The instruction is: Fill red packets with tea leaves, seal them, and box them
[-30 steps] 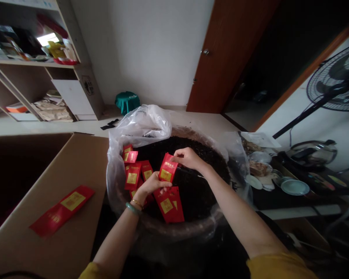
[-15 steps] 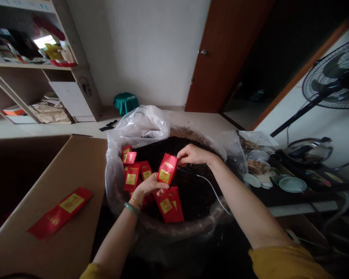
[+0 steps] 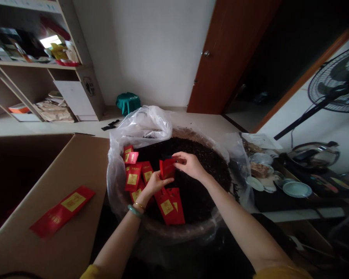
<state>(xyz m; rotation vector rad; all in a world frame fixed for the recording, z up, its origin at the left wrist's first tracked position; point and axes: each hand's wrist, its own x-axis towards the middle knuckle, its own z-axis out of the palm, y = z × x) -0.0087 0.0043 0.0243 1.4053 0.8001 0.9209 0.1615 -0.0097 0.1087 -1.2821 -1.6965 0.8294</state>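
A big round basin (image 3: pixel 189 228) lined with clear plastic (image 3: pixel 142 126) holds dark loose tea leaves (image 3: pixel 203 182). Several small red packets with gold labels (image 3: pixel 133 176) lie on the leaves at the left side. My left hand (image 3: pixel 155 183), with a green bangle at the wrist, grips the lower edge of one red packet (image 3: pixel 166 167). My right hand (image 3: pixel 187 163) pinches the same packet's top edge from the right. Both hands hover just over the leaves.
A cardboard box flap (image 3: pixel 61 193) at the left carries flat red packets (image 3: pixel 62 209). To the right a low table holds dishes (image 3: pixel 296 189) and a kettle (image 3: pixel 312 153). A standing fan (image 3: pixel 336 87), a wooden door (image 3: pixel 229 58) and shelves (image 3: pixel 31 66) surround the area.
The red packet has come down closer to the leaves and now looks flatter and darker. My right hand moved left and down onto its top edge. A thin white cord seen earlier is gone from view.
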